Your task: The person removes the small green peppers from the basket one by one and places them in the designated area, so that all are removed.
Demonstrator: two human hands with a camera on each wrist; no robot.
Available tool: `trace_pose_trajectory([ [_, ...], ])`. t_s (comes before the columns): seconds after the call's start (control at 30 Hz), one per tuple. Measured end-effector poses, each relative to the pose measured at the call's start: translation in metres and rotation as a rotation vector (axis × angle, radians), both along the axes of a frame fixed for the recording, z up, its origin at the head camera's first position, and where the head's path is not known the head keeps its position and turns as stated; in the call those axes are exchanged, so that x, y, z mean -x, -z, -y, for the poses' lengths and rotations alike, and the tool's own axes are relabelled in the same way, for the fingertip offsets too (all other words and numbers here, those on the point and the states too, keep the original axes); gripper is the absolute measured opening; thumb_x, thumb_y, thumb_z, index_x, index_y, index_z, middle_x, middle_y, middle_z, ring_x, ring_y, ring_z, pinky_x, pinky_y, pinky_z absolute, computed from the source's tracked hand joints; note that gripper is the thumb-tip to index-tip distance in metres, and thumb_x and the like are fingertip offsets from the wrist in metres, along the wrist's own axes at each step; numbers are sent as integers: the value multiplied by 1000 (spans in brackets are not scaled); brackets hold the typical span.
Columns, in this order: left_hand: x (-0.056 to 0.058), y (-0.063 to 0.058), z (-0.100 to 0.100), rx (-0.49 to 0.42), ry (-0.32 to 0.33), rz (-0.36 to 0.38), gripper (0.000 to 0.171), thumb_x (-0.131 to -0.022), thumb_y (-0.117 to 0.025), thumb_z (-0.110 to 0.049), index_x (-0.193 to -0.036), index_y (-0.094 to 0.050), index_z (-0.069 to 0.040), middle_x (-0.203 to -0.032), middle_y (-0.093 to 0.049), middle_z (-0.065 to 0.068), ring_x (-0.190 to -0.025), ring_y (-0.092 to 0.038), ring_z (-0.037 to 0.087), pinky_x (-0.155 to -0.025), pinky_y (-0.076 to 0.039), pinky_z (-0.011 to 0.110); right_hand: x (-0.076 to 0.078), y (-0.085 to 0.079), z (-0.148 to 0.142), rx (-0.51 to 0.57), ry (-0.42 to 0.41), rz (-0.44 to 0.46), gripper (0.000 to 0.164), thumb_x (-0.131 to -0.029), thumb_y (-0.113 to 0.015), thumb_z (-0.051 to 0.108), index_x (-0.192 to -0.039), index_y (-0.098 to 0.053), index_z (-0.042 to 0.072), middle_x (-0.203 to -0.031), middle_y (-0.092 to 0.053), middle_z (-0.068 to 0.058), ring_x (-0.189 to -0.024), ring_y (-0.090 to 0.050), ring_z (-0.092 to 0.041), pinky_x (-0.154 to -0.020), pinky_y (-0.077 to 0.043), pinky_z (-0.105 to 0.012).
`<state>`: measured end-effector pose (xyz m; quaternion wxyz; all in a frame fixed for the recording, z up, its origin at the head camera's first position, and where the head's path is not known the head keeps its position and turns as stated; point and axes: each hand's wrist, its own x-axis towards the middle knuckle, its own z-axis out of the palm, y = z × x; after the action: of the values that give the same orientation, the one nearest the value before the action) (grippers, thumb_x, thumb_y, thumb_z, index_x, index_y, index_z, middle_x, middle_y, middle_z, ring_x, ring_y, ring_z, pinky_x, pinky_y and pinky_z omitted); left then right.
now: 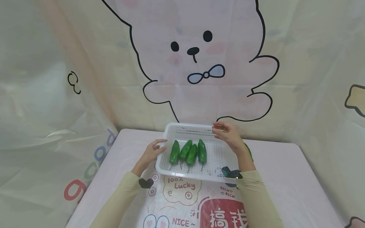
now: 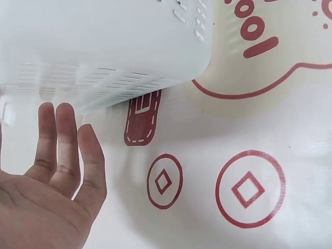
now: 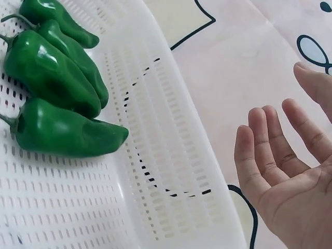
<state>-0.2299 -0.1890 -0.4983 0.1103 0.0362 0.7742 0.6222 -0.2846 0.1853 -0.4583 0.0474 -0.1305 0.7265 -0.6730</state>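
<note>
Several green peppers (image 1: 191,154) lie side by side in a white perforated plastic basket (image 1: 182,176), to the left of its middle. My left hand (image 1: 151,152) is at the basket's left side, fingertips close to the rim. In the left wrist view the fingers (image 2: 66,137) of that hand are extended and spread beside the slotted wall. My right hand (image 1: 228,136) is held over the far right corner of the basket in the head view. In the right wrist view it appears with fingers (image 3: 264,140) slightly bent and nothing between them, beyond the basket's edge.
A printed cloth (image 1: 178,207) with red lettering covers the table under the basket. Dark straps sit at both wrists. A curved green edge (image 1: 248,151) shows behind the right forearm. A hanging sheet (image 1: 196,98) with a bear drawing stands behind the table.
</note>
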Motion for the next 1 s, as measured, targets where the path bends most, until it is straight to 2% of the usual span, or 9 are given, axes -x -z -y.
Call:
trace_pose_trajectory([
  [0.17,-3,-3,-1,11,-4,-20,43,-103,-63,-13,-144,-52,-4,-128,-59,31,-109,-62,51,-79,-61,46,3,8,7,40,7,44,52,-96,-73,12,-139,-50,-9,-131,-56,-25,-115,-60,-27,-95,-55,-39],
  [0.33,-2,-1,-1,35,4,-19,44,-103,-62,-14,-145,-51,-5,-129,-58,31,-109,-63,48,-80,-61,45,8,15,12,51,13,57,53,-97,-72,8,-140,-48,-12,-127,-58,-24,-110,-62,-24,-97,-54,-44],
  [0.47,6,15,2,29,-6,-16,45,-103,-62,-15,-146,-50,-5,-129,-58,31,-108,-63,50,-79,-61,45,11,18,12,-55,7,12,52,-96,-73,11,-138,-51,-10,-126,-59,-26,-111,-63,-31,-94,-56,-44],
  [0.63,15,36,5,26,-40,-26,46,-103,-64,-20,-146,-52,-10,-128,-59,29,-106,-65,47,-77,-62,46,16,28,13,-186,-44,-13,55,-95,-75,17,-140,-52,-7,-131,-59,-28,-117,-59,-41,-95,-54,-49],
  [0.77,17,40,6,24,-54,-28,45,-101,-66,-23,-144,-55,-15,-127,-61,25,-104,-67,42,-77,-62,45,21,37,14,-232,-65,4,57,-93,-78,18,-140,-54,-3,-133,-58,-27,-121,-57,-41,-97,-53,-52],
  [1.0,16,38,5,21,-59,-15,44,-100,-68,-26,-142,-57,-17,-126,-62,23,-102,-68,38,-77,-62,45,27,50,16,-344,-133,26,60,-88,-82,16,-140,-56,-1,-138,-55,-26,-128,-51,-42,-102,-47,-55],
])
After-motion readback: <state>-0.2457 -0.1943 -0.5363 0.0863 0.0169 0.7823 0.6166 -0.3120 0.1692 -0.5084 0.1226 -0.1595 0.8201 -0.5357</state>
